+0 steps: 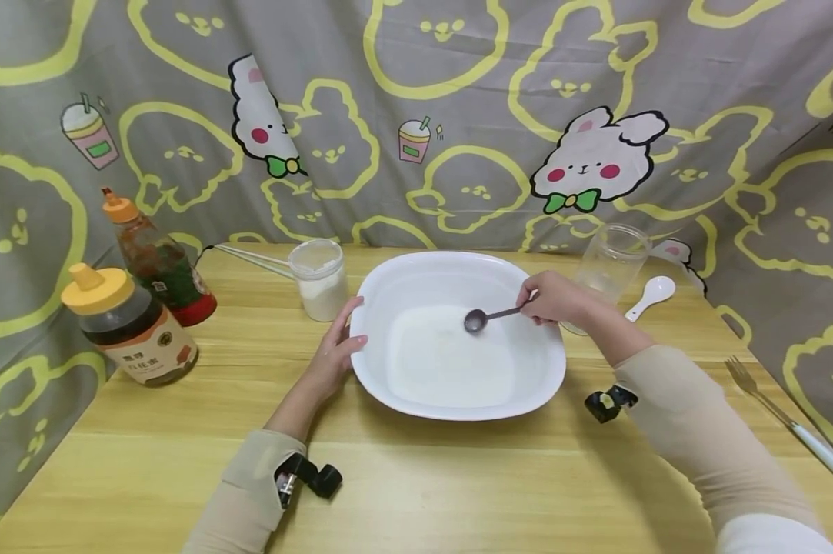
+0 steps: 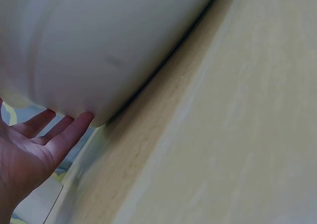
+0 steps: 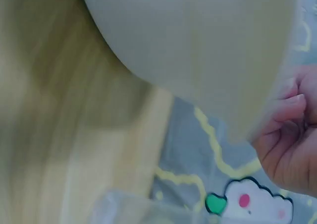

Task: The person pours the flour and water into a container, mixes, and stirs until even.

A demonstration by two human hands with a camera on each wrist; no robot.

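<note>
A wide white basin (image 1: 458, 412) sits on the wooden table; whether the bright white patch in its bottom is contents or bare base I cannot tell. My left hand (image 1: 329, 358) steadies the basin's left side, fingers fairly straight against its outer wall in the left wrist view. Between thumb and fingers, my right hand (image 1: 554, 298) grips the handle of a small dark measuring spoon (image 1: 476, 321). The spoon's bowl is over the basin's inside, with something whitish in it. Seen from the right wrist, the curled right hand (image 3: 292, 135) is at the rim, and the spoon is hidden.
Left of the basin stand a jar of white powder (image 1: 321, 288), a red sauce bottle (image 1: 160, 265) and a yellow-capped dark bottle (image 1: 132, 327). Chopsticks (image 1: 253, 259) lie behind. At right are a clear glass jar (image 1: 610, 265), a white spoon (image 1: 654, 292) and a fork (image 1: 769, 404).
</note>
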